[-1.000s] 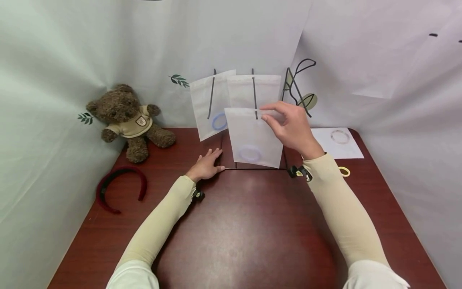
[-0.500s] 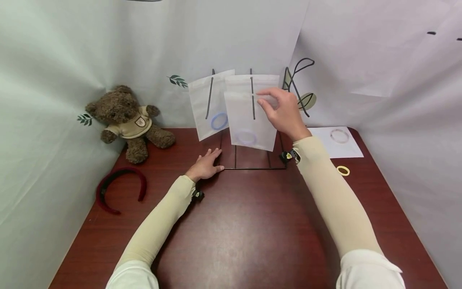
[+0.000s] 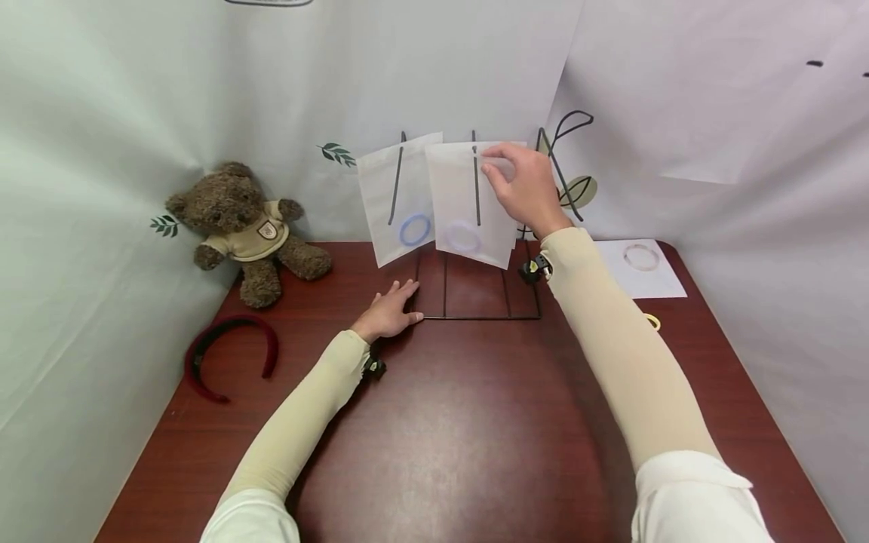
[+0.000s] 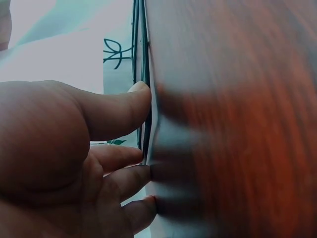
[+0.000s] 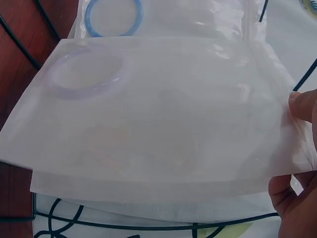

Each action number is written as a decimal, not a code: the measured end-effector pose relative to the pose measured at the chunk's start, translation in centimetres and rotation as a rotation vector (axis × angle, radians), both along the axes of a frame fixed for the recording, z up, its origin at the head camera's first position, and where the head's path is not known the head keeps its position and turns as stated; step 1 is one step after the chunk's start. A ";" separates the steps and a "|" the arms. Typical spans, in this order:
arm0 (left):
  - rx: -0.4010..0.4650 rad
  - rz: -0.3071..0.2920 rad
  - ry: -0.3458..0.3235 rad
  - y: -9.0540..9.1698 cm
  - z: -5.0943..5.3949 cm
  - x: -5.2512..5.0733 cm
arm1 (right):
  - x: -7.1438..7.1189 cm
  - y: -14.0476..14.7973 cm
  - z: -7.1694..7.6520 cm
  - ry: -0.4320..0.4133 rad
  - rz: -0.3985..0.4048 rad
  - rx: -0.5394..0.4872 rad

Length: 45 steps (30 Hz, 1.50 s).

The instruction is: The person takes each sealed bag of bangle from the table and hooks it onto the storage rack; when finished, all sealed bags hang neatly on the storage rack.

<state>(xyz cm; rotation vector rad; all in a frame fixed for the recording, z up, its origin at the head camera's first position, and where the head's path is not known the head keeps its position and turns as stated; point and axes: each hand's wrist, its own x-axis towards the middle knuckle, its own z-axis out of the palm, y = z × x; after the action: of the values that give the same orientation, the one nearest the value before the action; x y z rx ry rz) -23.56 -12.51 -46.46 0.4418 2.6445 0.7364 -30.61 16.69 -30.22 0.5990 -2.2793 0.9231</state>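
My right hand (image 3: pixel 528 185) pinches the top edge of a frosted zip bag (image 3: pixel 462 196) at the right prong of a black wire display rack (image 3: pixel 489 318). Through the bag shows a pale purple bangle (image 5: pixel 77 92). The prong runs through the bag's top, and another bag lies behind it, mostly covered. On the left prong hangs a tilted frosted bag (image 3: pixel 387 188) with a blue bangle (image 3: pixel 415 230) inside. My left hand (image 3: pixel 388 313) rests with spread fingers on the rack's base at its front left corner; the left wrist view shows its thumb touching the black wire (image 4: pixel 147 109).
A teddy bear (image 3: pixel 251 234) sits at the back left, with a dark red headband (image 3: pixel 273 351) before it. At the right lie a white sheet (image 3: pixel 661 283) bearing a pale bangle (image 3: pixel 641 257) and a yellow ring (image 3: pixel 652 322), partly hidden by my right sleeve.
My right hand has carried the purple-bangle bag up and back along the right prong, so it now overlaps the bag behind. My left hand has stayed on the rack's base.
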 end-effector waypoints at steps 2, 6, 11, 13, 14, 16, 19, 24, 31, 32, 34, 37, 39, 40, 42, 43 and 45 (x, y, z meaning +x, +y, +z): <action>-0.004 0.000 0.007 0.0 0.0 0.0 | -0.4 -0.1 0.2 -0.009 -0.016 0.008; -0.004 -0.003 0.016 0.1 0.0 0.0 | -1.1 -0.2 0.5 -0.039 -0.063 0.017; 0.002 -0.008 0.015 0.3 0.1 0.0 | -1.5 -0.3 0.7 -0.073 -0.128 0.014; 0.003 -0.008 0.015 0.4 0.1 0.0 | -1.7 -0.4 0.7 -0.074 -0.145 0.012; 0.004 -0.007 0.012 0.4 0.1 0.0 | -1.7 -0.4 0.7 -0.072 -0.151 0.011; 0.003 -0.005 0.011 0.4 0.1 0.0 | -1.8 -0.3 0.7 -0.064 -0.159 0.007; 0.001 -0.004 0.011 0.4 -0.1 -0.1 | -1.7 -0.1 0.5 -0.053 -0.163 -0.010; 0.005 -0.004 0.012 0.3 -0.3 -0.2 | -1.4 0.3 -0.3 0.011 -0.150 -0.051; 0.005 -0.004 0.001 0.2 -0.2 -0.1 | -0.3 0.7 -2.6 0.053 -0.164 -0.176; 0.004 -0.004 0.000 0.2 -0.2 -0.1 | 0.0 0.8 -3.0 0.051 -0.161 -0.199; 0.002 -0.003 -0.002 0.2 -0.1 -0.1 | 0.5 0.9 -3.8 0.046 -0.155 -0.241; -0.002 -0.004 -0.001 0.1 -0.2 -0.1 | 1.2 1.1 -5.0 0.052 -0.137 -0.286; -0.001 -0.002 0.000 0.1 -0.2 -0.1 | 1.6 1.3 -5.6 0.067 -0.132 -0.290; -0.004 -0.001 0.002 0.0 -0.2 -0.1 | 1.8 1.5 -5.9 0.071 -0.125 -0.288; -0.003 0.002 0.002 0.0 -0.2 -0.1 | 2.1 1.9 -6.4 0.079 -0.114 -0.264; -0.003 0.003 0.002 -0.1 -0.2 -0.1 | 2.3 2.2 -6.7 0.076 -0.108 -0.252; 0.000 0.003 0.003 -0.1 -0.2 -0.1 | 2.7 3.0 -7.1 0.057 -0.090 -0.225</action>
<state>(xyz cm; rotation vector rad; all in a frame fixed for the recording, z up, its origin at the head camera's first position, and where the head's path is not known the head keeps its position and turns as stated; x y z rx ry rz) -23.62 -12.63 -46.62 0.4390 2.6481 0.7378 -27.89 19.66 -37.32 0.4155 -2.0973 1.0849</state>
